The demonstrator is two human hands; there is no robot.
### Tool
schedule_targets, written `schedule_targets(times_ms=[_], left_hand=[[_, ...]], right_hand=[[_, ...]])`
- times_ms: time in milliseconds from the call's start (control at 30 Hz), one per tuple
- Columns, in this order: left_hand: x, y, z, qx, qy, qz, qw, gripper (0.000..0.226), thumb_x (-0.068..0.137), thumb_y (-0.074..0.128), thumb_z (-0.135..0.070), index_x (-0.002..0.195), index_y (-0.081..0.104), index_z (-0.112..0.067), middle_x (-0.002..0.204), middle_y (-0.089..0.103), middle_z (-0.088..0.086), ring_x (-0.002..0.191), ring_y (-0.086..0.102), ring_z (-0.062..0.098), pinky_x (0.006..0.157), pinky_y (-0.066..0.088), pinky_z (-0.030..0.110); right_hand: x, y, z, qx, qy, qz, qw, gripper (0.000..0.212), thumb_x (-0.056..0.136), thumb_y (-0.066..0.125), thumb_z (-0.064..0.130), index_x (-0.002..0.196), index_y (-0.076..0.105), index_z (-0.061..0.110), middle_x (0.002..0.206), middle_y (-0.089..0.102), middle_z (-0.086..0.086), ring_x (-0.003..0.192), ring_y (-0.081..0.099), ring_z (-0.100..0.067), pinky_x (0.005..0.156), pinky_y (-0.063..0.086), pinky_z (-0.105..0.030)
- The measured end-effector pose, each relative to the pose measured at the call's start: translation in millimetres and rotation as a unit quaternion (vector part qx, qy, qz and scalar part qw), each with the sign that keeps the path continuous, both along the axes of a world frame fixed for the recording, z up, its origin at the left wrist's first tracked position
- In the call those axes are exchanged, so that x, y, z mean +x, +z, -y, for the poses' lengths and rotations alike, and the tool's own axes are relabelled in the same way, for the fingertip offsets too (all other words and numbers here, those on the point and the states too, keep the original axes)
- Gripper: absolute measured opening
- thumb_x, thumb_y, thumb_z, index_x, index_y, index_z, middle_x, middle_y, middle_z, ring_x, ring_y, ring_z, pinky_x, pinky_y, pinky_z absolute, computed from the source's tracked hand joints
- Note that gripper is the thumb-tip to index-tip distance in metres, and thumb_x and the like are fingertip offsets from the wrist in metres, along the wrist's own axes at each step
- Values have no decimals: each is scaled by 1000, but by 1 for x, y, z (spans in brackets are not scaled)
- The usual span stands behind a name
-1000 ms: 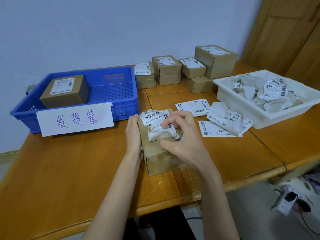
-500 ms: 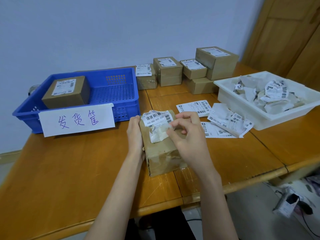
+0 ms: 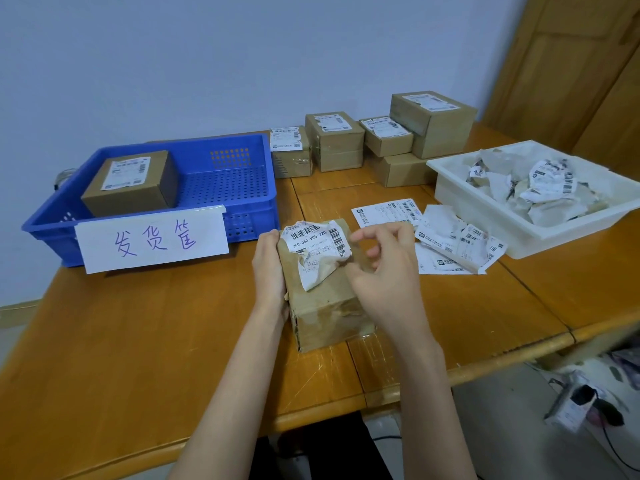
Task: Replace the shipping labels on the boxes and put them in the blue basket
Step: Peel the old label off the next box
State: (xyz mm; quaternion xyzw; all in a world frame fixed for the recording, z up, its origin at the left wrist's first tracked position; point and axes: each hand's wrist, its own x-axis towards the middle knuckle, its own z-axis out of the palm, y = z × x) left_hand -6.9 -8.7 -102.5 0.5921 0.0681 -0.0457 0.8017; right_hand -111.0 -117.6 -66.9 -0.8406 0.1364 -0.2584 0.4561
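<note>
While left hand (image 3: 268, 268) grips box (image 3: 322, 299) on counter (image 3: 138, 341) | right hand (image 3: 384, 268), fingers curled, hovers beside peeling label (image 3: 315, 251), holding nothing.

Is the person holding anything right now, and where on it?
The left hand grips the box by its left side. The right hand has curled fingers beside the torn label; whether it pinches it cannot be told.

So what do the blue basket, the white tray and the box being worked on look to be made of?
Blue basket: moulded plastic, judging by its perforated walls and floor.
White tray: smooth, slightly translucent, probably plastic.
Box: brown cardboard, matte, scuffed, with glossy clear tape near its bottom edge. Its torn label looks like paper.
</note>
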Motion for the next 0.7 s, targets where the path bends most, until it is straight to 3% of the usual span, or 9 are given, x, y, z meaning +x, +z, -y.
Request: schedule_targets(times_ms=[100,200,367,700], left_hand=[[2,-2,0,10,2,4,1000,21,97,47,-29,87,62,-17,92,64,4,84,59,15,72,45,28],[2,-3,0,25,6,7,1000,22,98,46,-30,85,59,-18,94,61,6,85,56,16,73,42,30],[4,-4,1,17,12,9,1000,24,97,48,-27,76,55,-19,80,55,0,73,51,10,65,39,26],[2,-2,2,26,25,37,999,28,98,47,-22,70,48,-19,69,46,-6,61,43,5,59,35,23]], right_hand=[[5,-5,-1,-28,-20,-35,999,23,87,68,19,109,60,20,114,32,10,102,47,-6,78,38,-9],[8,-7,-2,-61,-27,-9,998,14,87,69,17,100,66,19,112,37,10,111,44,-9,89,37,-16],[13,-6,-6,-92,-34,-3,995,9,89,65,12,94,69,19,106,47,8,104,42,-8,95,43,-30],[12,-10,-10,-50,44,37,997,30,89,54,2,81,61,30,87,56,13,89,48,-8,85,45,-47]])
